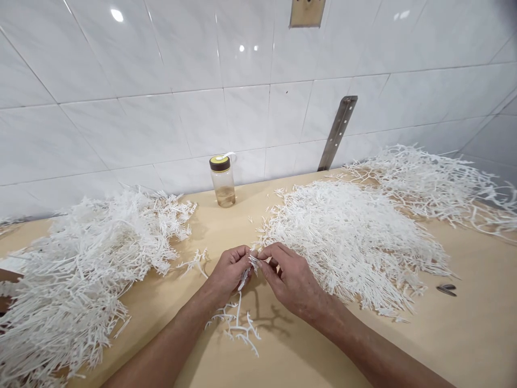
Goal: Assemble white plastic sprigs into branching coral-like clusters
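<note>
My left hand (231,270) is closed around the stem of a white branched plastic sprig (238,324), whose forked twigs hang below over the table. Against it, my right hand (288,275) pinches with thumb and forefinger at small white tips by the left fingertips. The hands meet at the table's middle. Just left of them lies a separate small white sprig (196,262). A broad heap of short white pieces (343,237) spreads right beside my right hand.
At left lies a big pile of white branched sprigs (92,258); a person's hand shows at its edge. More long branches (432,183) lie back right. A lidded bottle (223,183) stands near the tiled wall. Small dark metal snippers (446,290) lie right. A metal bracket (338,132) leans there.
</note>
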{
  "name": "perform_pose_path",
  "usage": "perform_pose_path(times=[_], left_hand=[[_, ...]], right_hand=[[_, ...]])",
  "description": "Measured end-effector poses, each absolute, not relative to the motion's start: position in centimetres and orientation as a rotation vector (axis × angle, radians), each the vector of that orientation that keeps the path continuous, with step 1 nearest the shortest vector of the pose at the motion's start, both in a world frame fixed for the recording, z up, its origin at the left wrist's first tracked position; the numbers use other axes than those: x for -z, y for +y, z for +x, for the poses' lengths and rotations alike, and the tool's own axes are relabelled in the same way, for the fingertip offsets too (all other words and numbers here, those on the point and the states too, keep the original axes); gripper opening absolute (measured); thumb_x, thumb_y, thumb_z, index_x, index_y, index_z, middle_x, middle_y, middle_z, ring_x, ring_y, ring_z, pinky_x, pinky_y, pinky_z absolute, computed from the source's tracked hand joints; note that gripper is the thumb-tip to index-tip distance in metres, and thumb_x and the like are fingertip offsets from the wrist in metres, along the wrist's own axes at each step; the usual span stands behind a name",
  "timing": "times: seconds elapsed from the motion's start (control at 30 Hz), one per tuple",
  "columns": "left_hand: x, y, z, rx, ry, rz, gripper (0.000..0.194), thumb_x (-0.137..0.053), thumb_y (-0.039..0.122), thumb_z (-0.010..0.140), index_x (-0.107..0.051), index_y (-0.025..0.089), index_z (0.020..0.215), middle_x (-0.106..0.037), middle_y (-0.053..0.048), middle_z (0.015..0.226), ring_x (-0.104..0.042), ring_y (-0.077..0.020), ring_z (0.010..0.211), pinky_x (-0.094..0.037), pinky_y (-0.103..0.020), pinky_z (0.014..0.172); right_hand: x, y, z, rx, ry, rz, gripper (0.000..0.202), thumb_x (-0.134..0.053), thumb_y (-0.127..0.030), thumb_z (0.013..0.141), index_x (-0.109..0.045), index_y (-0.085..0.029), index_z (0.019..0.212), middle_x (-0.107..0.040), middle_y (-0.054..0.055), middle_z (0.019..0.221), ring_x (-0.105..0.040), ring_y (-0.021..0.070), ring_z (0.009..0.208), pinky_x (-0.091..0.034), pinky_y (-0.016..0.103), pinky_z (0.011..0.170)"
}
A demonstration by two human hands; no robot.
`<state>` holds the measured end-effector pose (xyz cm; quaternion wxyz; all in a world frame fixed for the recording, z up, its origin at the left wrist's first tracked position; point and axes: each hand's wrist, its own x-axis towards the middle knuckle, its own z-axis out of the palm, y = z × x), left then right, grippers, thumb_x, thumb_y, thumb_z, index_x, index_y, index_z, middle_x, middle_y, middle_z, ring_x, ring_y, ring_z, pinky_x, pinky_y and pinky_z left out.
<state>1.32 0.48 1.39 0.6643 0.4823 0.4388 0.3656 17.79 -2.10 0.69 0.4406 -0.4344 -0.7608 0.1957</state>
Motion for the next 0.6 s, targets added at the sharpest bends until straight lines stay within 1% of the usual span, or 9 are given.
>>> perform_pose_path(times=[0.1,0.27,0.47,0.6], left_hand=[[-1.33,0.51,1.26,-0.813,0.994,1.097,0.044,-0.075,0.054,0.071,-0.052,0.017,0.067,-0.044,0.007,0.047,-0.029,-0.0046,0.038,-0.016,-0.02,0.038],[-1.5,0.5,1.27,-0.796,1.007,1.096,0.045,-0.074,0.054,0.072,-0.05,0.017,0.064,-0.044,0.007,0.047,-0.028,-0.004,0.036,-0.016,-0.019,0.036],[-0.92,0.8,1.21,-0.812,1.003,1.08,0.044,-0.073,0.054,0.073,-0.051,0.017,0.064,-0.048,0.005,0.048,-0.03,-0.0039,0.035,-0.016,-0.019,0.035],[-0.74,0.8,1.22,-0.812,1.014,1.076,0.044,-0.074,0.053,0.072,-0.052,0.017,0.063,-0.048,0.005,0.048,-0.031,-0.004,0.035,-0.017,-0.019,0.035]], right_hand=[[-0.8,-2.1,17.8,-0.416,-1.934,-1.064,0.011,-0.048,-0.015,0.095,-0.058,-0.02,0.096,-0.062,0.005,0.09,-0.06,0.0145,0.072,-0.048,0.027,0.064],[-1.0,-2.12,17.9,-0.401,-1.981,-1.08,0.012,-0.046,-0.013,0.095,-0.056,-0.02,0.093,-0.062,0.004,0.089,-0.059,0.0146,0.07,-0.047,0.027,0.062],[-1.09,-2.13,18.08,-0.37,-1.987,-1.148,0.011,-0.046,-0.019,0.098,-0.057,-0.019,0.097,-0.063,0.006,0.091,-0.06,0.0149,0.07,-0.049,0.028,0.064],[-1.14,-2.28,18.05,-0.285,-2.032,-1.142,0.014,-0.044,-0.017,0.099,-0.056,-0.019,0.093,-0.062,0.005,0.086,-0.06,0.016,0.072,-0.047,0.029,0.065]])
